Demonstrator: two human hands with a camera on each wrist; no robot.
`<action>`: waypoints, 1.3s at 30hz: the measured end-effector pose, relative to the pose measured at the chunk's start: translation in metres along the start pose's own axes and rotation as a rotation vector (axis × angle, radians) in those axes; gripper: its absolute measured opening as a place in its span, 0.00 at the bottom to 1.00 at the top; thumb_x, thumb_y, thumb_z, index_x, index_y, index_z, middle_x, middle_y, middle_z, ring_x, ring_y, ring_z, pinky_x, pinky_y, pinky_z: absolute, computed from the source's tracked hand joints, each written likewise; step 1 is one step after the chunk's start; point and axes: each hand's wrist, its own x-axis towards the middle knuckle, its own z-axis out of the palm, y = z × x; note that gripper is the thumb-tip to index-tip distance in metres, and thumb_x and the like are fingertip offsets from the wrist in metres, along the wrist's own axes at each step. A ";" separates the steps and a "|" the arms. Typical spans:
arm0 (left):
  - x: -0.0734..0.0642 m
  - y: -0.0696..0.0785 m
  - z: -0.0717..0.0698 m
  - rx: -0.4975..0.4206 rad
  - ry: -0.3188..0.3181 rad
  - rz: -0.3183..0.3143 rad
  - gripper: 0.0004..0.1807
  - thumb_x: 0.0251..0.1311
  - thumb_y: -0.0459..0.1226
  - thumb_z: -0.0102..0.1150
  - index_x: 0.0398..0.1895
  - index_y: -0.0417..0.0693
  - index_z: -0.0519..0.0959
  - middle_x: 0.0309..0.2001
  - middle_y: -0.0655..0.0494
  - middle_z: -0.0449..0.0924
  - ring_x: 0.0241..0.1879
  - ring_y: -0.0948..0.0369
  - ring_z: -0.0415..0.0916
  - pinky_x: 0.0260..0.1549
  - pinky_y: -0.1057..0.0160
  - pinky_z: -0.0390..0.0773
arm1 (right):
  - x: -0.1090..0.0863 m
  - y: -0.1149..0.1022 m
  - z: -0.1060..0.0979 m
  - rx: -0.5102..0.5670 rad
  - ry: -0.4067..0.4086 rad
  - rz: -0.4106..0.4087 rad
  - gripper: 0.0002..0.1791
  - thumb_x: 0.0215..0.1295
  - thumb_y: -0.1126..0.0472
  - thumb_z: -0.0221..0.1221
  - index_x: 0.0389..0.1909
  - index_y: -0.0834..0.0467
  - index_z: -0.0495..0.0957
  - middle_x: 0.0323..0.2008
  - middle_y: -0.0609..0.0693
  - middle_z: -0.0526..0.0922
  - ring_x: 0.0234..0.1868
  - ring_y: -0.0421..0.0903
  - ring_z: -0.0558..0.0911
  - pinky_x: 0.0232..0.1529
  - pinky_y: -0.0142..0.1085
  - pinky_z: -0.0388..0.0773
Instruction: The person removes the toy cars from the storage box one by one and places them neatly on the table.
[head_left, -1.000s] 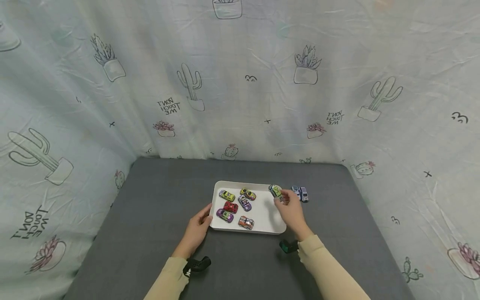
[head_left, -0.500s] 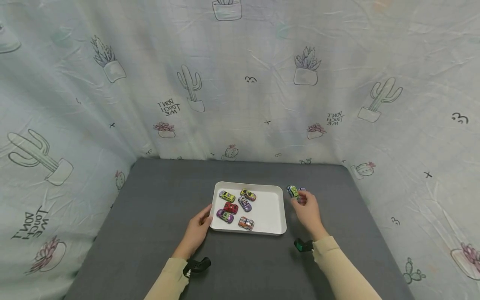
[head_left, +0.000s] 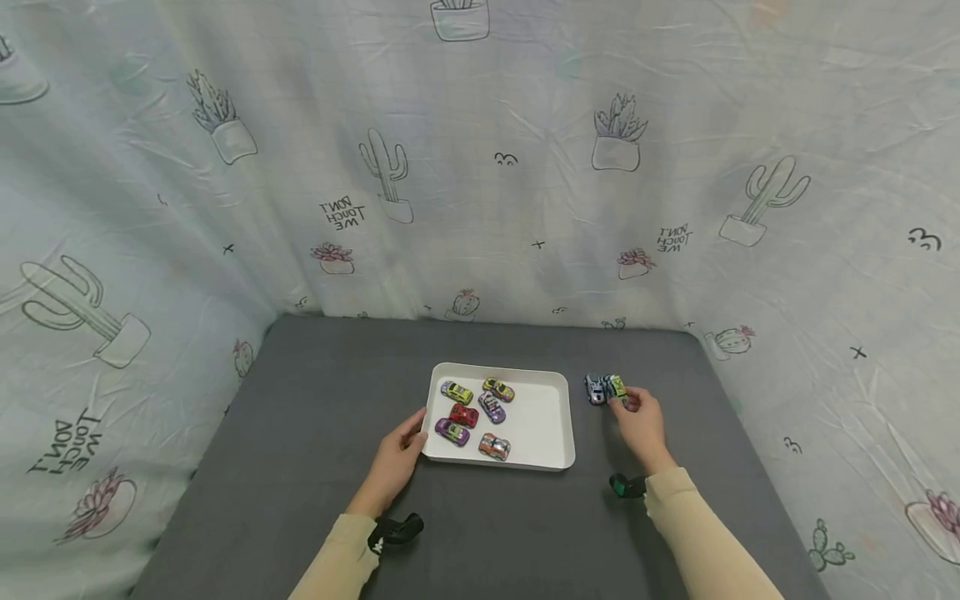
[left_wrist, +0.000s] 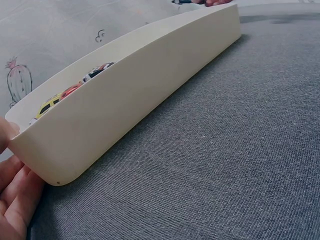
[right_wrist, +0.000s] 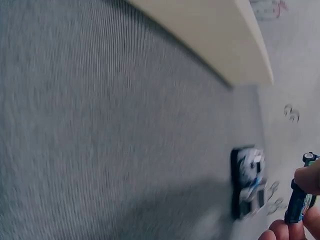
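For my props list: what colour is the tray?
The tray is white, clearest in the head view.

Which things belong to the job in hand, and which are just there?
Job, likely: white tray; six toy cars inside; green car in right fingers; pale cars beside tray.
Just there: patterned curtain; gray table; wrist cameras.

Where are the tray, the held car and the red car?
Tray (head_left: pixel 543 421): head view, bare floor near its right end.
Held car (head_left: pixel 617 386): head view, its green top.
Red car (head_left: pixel 463 415): head view, its roof.
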 end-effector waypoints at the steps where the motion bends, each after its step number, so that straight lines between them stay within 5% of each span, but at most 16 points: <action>1: 0.000 0.000 0.000 -0.001 -0.001 0.001 0.26 0.72 0.37 0.50 0.72 0.57 0.64 0.67 0.51 0.67 0.63 0.55 0.67 0.60 0.49 0.68 | 0.001 0.002 -0.001 0.005 0.003 0.012 0.25 0.69 0.58 0.56 0.60 0.70 0.68 0.47 0.61 0.71 0.46 0.52 0.70 0.37 0.34 0.72; 10: -0.001 0.001 0.000 -0.010 -0.005 0.014 0.26 0.71 0.37 0.51 0.72 0.56 0.65 0.66 0.50 0.68 0.62 0.54 0.67 0.60 0.49 0.68 | 0.017 0.016 -0.006 0.046 0.026 0.127 0.28 0.71 0.57 0.54 0.64 0.71 0.63 0.50 0.64 0.71 0.47 0.54 0.72 0.39 0.39 0.72; 20: -0.001 0.000 0.002 0.003 0.004 -0.001 0.26 0.72 0.37 0.51 0.71 0.58 0.66 0.66 0.51 0.68 0.61 0.55 0.68 0.60 0.50 0.68 | 0.030 0.026 -0.008 0.002 0.011 0.145 0.30 0.71 0.57 0.54 0.64 0.74 0.62 0.53 0.69 0.69 0.52 0.60 0.69 0.50 0.52 0.70; 39: -0.001 0.000 0.001 -0.003 0.005 0.001 0.26 0.72 0.37 0.51 0.71 0.60 0.66 0.66 0.52 0.68 0.62 0.55 0.67 0.61 0.48 0.66 | 0.033 0.030 -0.006 -0.030 0.002 0.130 0.23 0.72 0.60 0.49 0.60 0.72 0.69 0.50 0.67 0.74 0.50 0.58 0.73 0.45 0.47 0.72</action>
